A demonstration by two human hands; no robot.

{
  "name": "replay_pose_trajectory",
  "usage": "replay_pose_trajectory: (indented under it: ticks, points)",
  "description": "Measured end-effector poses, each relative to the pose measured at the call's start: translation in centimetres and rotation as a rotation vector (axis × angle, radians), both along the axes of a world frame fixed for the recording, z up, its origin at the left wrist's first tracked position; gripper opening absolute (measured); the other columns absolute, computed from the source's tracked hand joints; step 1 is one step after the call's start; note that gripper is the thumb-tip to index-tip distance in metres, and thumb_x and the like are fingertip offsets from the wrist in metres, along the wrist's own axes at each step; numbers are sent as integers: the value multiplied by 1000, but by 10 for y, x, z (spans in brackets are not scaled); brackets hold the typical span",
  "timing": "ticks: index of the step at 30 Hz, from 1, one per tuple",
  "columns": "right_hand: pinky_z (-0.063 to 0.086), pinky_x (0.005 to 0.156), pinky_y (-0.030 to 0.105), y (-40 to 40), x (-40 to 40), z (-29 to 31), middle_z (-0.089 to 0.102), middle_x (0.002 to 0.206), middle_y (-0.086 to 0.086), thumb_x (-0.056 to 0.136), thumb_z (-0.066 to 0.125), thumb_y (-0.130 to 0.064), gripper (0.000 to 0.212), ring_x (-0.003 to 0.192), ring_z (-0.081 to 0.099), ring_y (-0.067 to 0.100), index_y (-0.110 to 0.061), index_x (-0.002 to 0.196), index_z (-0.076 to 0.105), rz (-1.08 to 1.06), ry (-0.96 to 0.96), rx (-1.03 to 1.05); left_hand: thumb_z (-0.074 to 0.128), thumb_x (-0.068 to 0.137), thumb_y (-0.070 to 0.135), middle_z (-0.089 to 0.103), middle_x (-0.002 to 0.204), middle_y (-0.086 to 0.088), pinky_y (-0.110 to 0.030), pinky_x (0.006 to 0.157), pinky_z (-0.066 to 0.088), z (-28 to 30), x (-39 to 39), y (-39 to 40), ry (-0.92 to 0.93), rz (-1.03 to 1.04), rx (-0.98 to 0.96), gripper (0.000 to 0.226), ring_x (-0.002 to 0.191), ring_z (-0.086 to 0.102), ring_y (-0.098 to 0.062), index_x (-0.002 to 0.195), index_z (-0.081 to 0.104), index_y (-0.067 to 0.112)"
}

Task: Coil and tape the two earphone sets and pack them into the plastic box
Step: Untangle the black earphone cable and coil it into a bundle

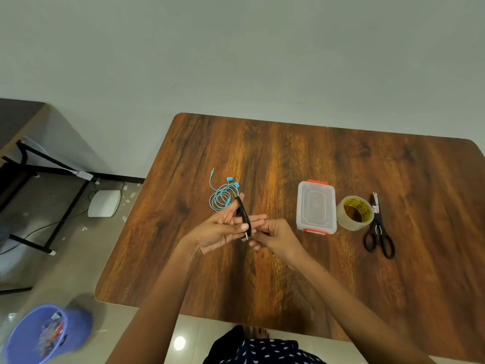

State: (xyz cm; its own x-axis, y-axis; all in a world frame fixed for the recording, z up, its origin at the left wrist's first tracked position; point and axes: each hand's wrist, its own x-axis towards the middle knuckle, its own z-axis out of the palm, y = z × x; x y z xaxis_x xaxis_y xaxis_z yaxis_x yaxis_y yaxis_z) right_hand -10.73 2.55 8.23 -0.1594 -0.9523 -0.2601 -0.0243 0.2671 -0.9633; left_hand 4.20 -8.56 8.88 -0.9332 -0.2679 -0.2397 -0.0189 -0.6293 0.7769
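Can't read the scissors (378, 227) label right of my right hand (273, 236); bucket (39, 334) contents below-left of my left hand (223, 227) are blurred, edge-cropped.

Single head-worn wide-angle view, looking forward and steeply down from above the near edge of the tabletop (328, 158). Sitting close over both forearms, also taking in the wall behind and the floor (78, 258) at left.

Blue earphones (221, 197); black earphones (243, 218); red-clipped clear box (316, 207); black scissors (379, 229).
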Motion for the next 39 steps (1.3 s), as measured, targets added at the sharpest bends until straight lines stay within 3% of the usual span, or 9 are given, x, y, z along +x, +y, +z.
replay_pose_trajectory:
  ticks: [3,7,10,14,16,19,28,33,39]
  points:
    - [51,59,19,-2,-3,3,72,77,2,91,58,-5,14,59,62,5,-3,92,72,43,151,22,50,87,-11,52,135,-24,-33,100,48,-5,-3,1,-20,101,18,84,128,50,-29,148,9,30]
    - [47,62,10,0,-4,3,67,70,-12,89,64,-14,11,59,61,-4,-9,91,73,164,367,53,51,88,-11,53,134,-25,-31,97,49,-9,-4,2,-136,210,-88,73,122,57,-24,144,18,22]
    - [40,66,2,-2,-5,8,64,72,-18,87,66,-17,9,63,58,-12,-13,88,74,275,531,8,49,88,-15,56,129,-27,-26,86,53,-9,-7,7,-270,167,-238,82,119,59,-23,148,7,22]
    - [39,68,3,-9,-14,18,69,89,-11,84,69,-14,15,73,56,-7,-13,97,75,440,629,0,49,87,-19,58,116,-31,-17,68,50,-9,-6,11,-368,-36,-344,81,85,67,-5,150,9,13]
    - [40,66,6,-13,-20,23,65,82,-14,82,70,-10,17,73,56,-6,-14,97,75,505,648,1,49,88,-18,59,114,-16,-20,76,51,-8,-5,11,-402,-149,-327,86,94,64,-13,151,3,17]
    - [45,74,12,-22,-35,33,72,86,-5,80,71,-7,15,79,61,0,-14,91,77,494,657,-36,50,89,-16,58,128,-19,-37,99,48,-4,1,11,-365,-311,-300,80,117,58,-30,150,9,16]
    - [52,80,26,-39,-60,32,74,85,3,77,76,-10,12,84,69,12,-6,88,76,403,392,-116,41,92,-16,43,139,-30,-33,104,42,2,13,25,8,-551,-99,85,125,53,-28,152,0,29]
    - [53,78,23,-28,-43,17,74,87,0,85,65,-2,15,86,67,12,-11,93,74,196,6,-102,45,92,-10,46,139,-26,-31,103,43,8,14,20,192,-426,26,79,124,54,-26,150,8,29]
    - [54,75,24,-9,-2,7,75,93,5,88,61,-15,17,89,69,17,-13,99,74,-44,-351,3,34,92,-16,49,139,-23,-32,101,45,10,12,4,141,-248,10,76,128,50,-29,148,14,31]
